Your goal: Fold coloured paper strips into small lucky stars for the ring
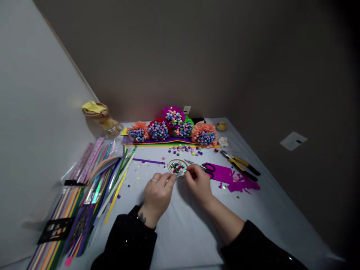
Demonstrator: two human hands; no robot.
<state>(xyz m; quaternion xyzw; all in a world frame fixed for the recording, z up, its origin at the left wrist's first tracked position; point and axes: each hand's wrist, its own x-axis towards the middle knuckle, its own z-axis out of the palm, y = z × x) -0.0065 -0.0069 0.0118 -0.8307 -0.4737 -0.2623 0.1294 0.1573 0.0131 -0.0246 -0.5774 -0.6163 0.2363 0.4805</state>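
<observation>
Surface: I see a white-covered tabletop (184, 240) against a grey wall (168, 56).
Thing: a round frame (177, 167) packed with small paper stars (177, 167), mid-table.
Place: just beyond my hands, at their fingertips.
Fingers: my left hand (157, 197) and right hand (198, 183) are curled at the frame's near edge; I cannot tell whether they pinch it.

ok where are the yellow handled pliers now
In the head view, the yellow-handled pliers lie on the right of the table, just beyond the magenta sheet.
</observation>
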